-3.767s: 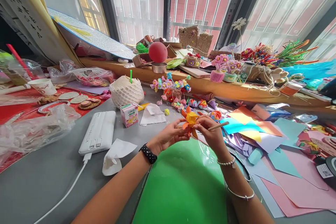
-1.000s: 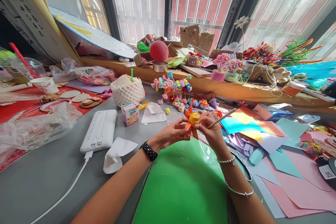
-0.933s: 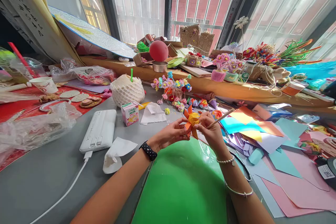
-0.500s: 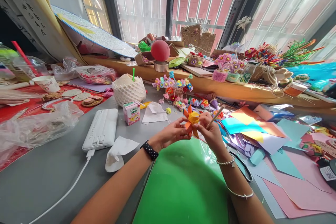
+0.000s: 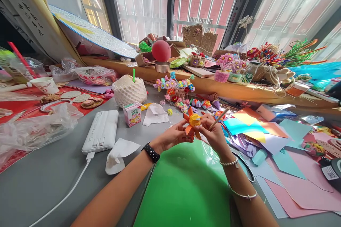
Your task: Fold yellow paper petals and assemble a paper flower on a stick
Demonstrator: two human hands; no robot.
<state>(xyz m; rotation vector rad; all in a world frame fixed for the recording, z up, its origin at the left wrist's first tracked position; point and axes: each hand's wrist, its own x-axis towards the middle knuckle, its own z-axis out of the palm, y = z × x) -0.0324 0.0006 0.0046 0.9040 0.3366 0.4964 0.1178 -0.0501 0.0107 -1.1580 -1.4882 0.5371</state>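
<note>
An orange folded-paper flower [image 5: 190,120] with a yellow middle is held up over the near end of the work area. My left hand [image 5: 174,135] pinches its orange petals from the left side. From the right, my right hand [image 5: 213,133] has its thumb and fingers at the yellow part, with a thin wooden stick [image 5: 220,117] gripped in the same hand and slanting up to the right. Fingers partly hide the flower's lower side. Below both hands lies a glossy green board [image 5: 183,188].
A white power bank [image 5: 100,131] with a cable, a small drink carton [image 5: 132,114] and a netted coconut [image 5: 129,91] stand at left. Coloured paper sheets [image 5: 301,184] cover the right side. Crochet flowers [image 5: 174,87] sit behind my hands, before a crowded window ledge [image 5: 186,74].
The paper flower has turned slightly, showing its yellow middle a little differently between my fingers. The view has shifted slightly; both hands keep their hold.
</note>
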